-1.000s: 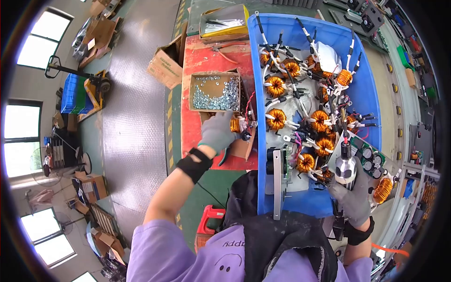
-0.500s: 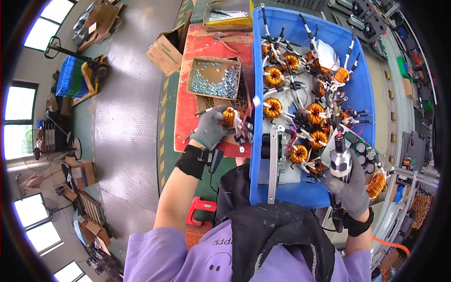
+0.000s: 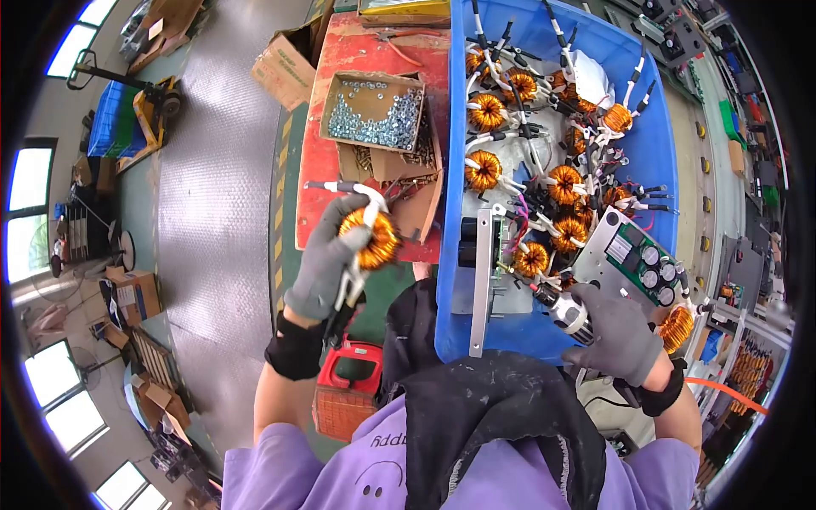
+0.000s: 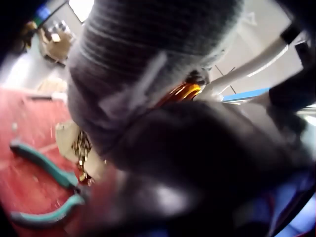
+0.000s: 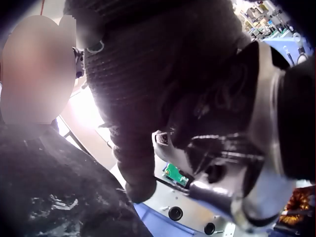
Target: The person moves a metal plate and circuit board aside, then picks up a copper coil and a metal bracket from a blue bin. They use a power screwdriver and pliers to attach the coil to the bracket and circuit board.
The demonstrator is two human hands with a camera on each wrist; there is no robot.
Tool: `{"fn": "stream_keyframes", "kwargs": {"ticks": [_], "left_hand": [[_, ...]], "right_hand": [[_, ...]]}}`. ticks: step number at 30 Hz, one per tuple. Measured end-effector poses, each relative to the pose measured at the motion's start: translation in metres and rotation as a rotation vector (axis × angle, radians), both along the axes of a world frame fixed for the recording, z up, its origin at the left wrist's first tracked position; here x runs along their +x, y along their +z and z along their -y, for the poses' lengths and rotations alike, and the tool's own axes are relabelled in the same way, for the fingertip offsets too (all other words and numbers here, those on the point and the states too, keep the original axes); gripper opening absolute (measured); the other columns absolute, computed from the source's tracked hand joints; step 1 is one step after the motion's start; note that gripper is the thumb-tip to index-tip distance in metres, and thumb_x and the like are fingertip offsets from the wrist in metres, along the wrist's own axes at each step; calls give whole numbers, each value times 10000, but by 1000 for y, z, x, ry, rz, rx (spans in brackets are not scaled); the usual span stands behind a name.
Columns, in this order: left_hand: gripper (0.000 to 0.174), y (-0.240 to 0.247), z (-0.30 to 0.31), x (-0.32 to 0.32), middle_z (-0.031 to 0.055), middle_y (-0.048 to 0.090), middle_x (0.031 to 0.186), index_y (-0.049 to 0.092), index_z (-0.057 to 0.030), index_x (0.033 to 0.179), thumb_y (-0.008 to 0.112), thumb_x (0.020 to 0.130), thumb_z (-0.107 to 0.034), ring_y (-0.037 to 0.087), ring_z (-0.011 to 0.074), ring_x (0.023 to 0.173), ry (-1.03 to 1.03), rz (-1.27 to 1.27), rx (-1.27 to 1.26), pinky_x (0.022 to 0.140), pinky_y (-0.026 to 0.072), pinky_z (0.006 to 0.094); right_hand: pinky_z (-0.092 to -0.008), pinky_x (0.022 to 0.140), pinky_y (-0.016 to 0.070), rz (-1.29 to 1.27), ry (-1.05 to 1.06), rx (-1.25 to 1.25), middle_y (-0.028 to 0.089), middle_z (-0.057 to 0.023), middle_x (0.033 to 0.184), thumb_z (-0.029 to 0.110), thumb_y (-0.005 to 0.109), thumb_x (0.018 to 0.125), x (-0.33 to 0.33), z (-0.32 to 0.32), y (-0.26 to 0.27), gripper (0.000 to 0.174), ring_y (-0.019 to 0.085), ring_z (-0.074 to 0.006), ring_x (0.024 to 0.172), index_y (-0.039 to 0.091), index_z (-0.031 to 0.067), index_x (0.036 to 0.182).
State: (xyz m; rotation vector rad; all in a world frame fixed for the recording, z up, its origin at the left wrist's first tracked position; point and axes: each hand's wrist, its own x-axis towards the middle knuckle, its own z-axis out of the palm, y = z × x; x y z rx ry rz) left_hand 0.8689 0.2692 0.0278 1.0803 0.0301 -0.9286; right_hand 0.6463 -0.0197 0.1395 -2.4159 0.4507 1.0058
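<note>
My gloved left hand (image 3: 327,259) grips a copper-wound toroidal coil (image 3: 374,240) with white-sleeved leads, held over the front edge of the red table (image 3: 310,170). In the left wrist view, glove fabric hides most of the coil (image 4: 183,92). My gloved right hand (image 3: 625,336) holds a power screwdriver (image 3: 568,316), its tip angled toward the left, over the near end of the blue bin (image 3: 531,338). Beside it, a metal plate carrying a green circuit board (image 3: 639,259) lies across the bin's right side. An upright metal bar (image 3: 482,280) stands at the bin's left.
Several more coils (image 3: 565,184) with long leads fill the bin. On the table sit a cardboard box of nuts (image 3: 374,110), a lower box holding screws, and green-handled pliers (image 4: 47,168). A red stool (image 3: 347,395) stands below; an orange hose (image 3: 722,391) trails rightward.
My left hand has lifted the coil away from beside the nut box, toward me and to the left. The screwdriver in my right hand has swung from pointing away to pointing left.
</note>
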Motion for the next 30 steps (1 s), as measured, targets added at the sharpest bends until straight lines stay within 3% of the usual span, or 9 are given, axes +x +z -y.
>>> {"fn": "stream_keyframes", "kwargs": {"ticks": [2, 4, 8, 10, 12, 13, 16, 20, 30], "left_hand": [[388, 18, 10, -19, 82, 596, 1096, 483, -37, 1278, 609, 919, -116, 637, 133, 905, -60, 163, 142, 759, 543, 265], [375, 25, 19, -34, 41, 584, 1003, 480, -29, 1278, 595, 933, -123, 497, 28, 586, -129, 209, 172, 504, 412, 188], [333, 17, 31, -51, 39, 577, 992, 501, -32, 1261, 574, 953, -136, 462, 17, 548, -95, 152, 67, 468, 383, 187], [328, 21, 28, -48, 55, 572, 1041, 507, -17, 1251, 576, 953, -134, 538, 49, 673, -128, 8, 74, 586, 459, 210], [338, -2, 35, -53, 78, 568, 1079, 504, 0, 1249, 586, 951, -136, 586, 110, 899, 53, 381, 32, 799, 491, 262], [356, -2, 32, -53, 94, 563, 1122, 504, 10, 1251, 602, 944, -140, 551, 159, 1078, 35, 322, 29, 957, 440, 309], [361, -6, 37, -53, 106, 543, 1142, 509, 2, 1247, 617, 931, -135, 556, 176, 1078, 17, 291, 31, 953, 441, 311], [369, -12, 40, -52, 166, 514, 1119, 512, -17, 1239, 603, 915, -168, 551, 284, 1047, -3, 653, 111, 955, 438, 366], [367, -10, 36, -42, 134, 535, 1162, 523, 13, 1255, 601, 946, -169, 564, 212, 1086, -94, 564, 74, 979, 432, 335]], "right_hand": [[-444, 817, 495, 19, 15, -19, 669, -181, 1003, 272, 853, 591, -1, -1, -5, 817, 644, -374, 955, 488, 44, 1285], [-448, 806, 493, 41, 39, -40, 673, -182, 977, 267, 849, 593, -2, -2, -10, 806, 648, -375, 933, 492, 46, 1280], [-447, 772, 494, 146, 70, -81, 676, -170, 923, 242, 855, 572, -4, -7, -14, 788, 652, -376, 852, 507, 57, 1255], [-445, 756, 493, 189, 123, -112, 673, -167, 908, 227, 856, 563, -1, -10, -15, 782, 650, -376, 824, 511, 60, 1245], [-423, 701, 490, 265, 163, -178, 654, -134, 819, 245, 833, 610, 3, -14, -17, 717, 645, -345, 773, 526, 60, 1231], [-418, 728, 487, 259, 154, -199, 657, -130, 844, 237, 840, 597, 3, -16, -18, 740, 648, -338, 808, 523, 66, 1243], [-436, 752, 483, 296, 168, -251, 664, -133, 890, 223, 844, 584, -2, -17, -21, 737, 646, -347, 835, 529, 75, 1234], [-449, 788, 473, 299, 183, -279, 669, -129, 942, 200, 835, 587, 2, -21, -19, 714, 639, -358, 845, 528, 80, 1220], [-431, 719, 482, 346, 234, -307, 659, -131, 888, 183, 831, 593, 0, -17, -27, 710, 641, -341, 775, 520, 46, 1217]]}}
